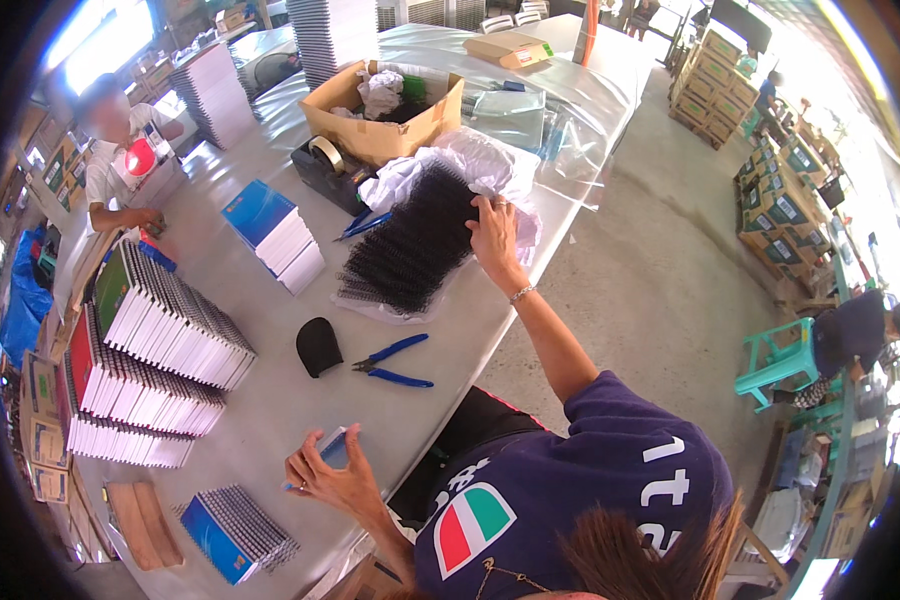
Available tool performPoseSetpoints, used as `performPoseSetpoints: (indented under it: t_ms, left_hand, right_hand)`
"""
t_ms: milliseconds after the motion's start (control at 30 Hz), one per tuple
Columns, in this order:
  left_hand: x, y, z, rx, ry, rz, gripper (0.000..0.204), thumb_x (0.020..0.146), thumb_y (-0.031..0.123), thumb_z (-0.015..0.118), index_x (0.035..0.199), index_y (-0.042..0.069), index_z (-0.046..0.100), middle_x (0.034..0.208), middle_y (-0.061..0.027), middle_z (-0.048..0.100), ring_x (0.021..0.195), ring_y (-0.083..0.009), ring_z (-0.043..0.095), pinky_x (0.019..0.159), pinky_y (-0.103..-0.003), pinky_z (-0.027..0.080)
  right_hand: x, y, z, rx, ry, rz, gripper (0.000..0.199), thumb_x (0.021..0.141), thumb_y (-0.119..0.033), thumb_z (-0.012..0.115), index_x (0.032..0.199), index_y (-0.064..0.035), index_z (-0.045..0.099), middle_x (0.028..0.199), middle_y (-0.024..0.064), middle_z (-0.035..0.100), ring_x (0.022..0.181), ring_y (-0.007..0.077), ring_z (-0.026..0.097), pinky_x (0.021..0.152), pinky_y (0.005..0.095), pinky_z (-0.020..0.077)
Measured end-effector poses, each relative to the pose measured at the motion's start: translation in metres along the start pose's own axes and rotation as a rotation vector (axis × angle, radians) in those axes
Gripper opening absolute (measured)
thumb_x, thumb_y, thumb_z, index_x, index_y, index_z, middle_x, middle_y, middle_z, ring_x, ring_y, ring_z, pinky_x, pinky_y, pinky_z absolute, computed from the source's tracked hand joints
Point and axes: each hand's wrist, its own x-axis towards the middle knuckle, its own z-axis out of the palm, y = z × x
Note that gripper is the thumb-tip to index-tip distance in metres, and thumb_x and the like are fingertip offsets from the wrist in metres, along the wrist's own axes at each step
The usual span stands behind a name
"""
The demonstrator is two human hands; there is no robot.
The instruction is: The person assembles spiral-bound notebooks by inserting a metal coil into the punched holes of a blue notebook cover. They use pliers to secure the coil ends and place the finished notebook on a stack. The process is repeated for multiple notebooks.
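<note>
My left hand (342, 484) is closed on a small blue booklet (336, 450) held edge-up just above the table. My right hand (496, 238) reaches to the far side and pinches at the right edge of a pile of black plastic binding coils (410, 240). The coils lie on crumpled white wrapping. Between my hands are blue-handled cutting pliers (395, 362), jaws pointing left, and a black rounded pad (318, 347). A stack of coil-bound blue booklets (235, 530) rests left of my left hand. Farther off stands a stack of blue-covered booklets without visible coils (273, 235).
Tall piles of coil-bound books (160, 350) line the table's left side. Beyond the coils stand a tape dispenser (328, 165) and an open cardboard box (380, 130). Another person (120, 170) sits across at the left. A green stool (778, 360) and stacked cartons (785, 205) are at right.
</note>
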Motion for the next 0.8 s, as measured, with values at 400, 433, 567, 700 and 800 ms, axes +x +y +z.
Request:
performPoseSetpoints:
  t_ms: [400,433,567,700,800]
  left_hand:
    - [0.0,0.006,0.0,0.069,0.039,0.05,0.037,0.076,0.043,0.079,0.089,0.014,0.062,0.096,-0.0023,0.058,0.109,-0.0285,0.052,0.099,-0.055,0.032]
    - [0.0,0.005,0.0,0.073,0.044,0.06,0.037,0.076,0.043,0.079,0.089,0.014,0.062,0.096,-0.0023,0.058,0.109,-0.0285,0.052,0.099,-0.055,0.032]
    - [0.0,0.008,0.003,0.051,0.054,0.07,0.035,0.075,0.041,0.079,0.09,0.014,0.063,0.096,-0.0023,0.058,0.109,-0.0287,0.052,0.099,-0.055,0.032]
    - [0.001,0.007,0.001,0.019,0.022,0.052,0.035,0.073,0.038,0.081,0.09,0.013,0.063,0.097,-0.0035,0.058,0.109,-0.0297,0.052,0.097,-0.054,0.033]
    - [0.004,0.005,0.0,0.021,0.049,0.066,0.037,0.07,0.038,0.082,0.09,0.012,0.065,0.098,-0.005,0.059,0.108,-0.0309,0.052,0.096,-0.052,0.035]
  right_hand:
    - [-0.003,0.009,0.003,0.235,-0.004,0.068,0.033,0.076,0.004,0.071,0.107,-0.0016,0.064,0.11,0.0216,0.06,0.102,0.0397,0.059,0.085,0.0464,0.0497]
    - [-0.002,0.009,0.001,0.25,-0.007,0.083,0.029,0.076,0.003,0.072,0.104,-0.0008,0.066,0.107,0.0213,0.061,0.099,0.0391,0.06,0.084,0.0456,0.05]
    - [0.006,0.016,-0.003,0.275,0.025,0.12,0.022,0.077,-0.005,0.078,0.097,0.0001,0.071,0.088,0.0165,0.067,0.077,0.0292,0.066,0.074,0.0372,0.0526]
    - [0.008,0.006,-0.019,0.359,0.096,0.135,0.021,0.082,-0.009,0.075,0.102,-0.0023,0.074,0.089,0.0158,0.07,0.074,0.0218,0.068,0.071,0.0332,0.0532]
    - [0.01,-0.017,-0.035,0.582,-0.062,0.216,0.022,0.085,-0.011,0.074,0.105,-0.0025,0.073,0.093,0.014,0.072,0.074,0.0195,0.067,0.069,0.0318,0.0526]
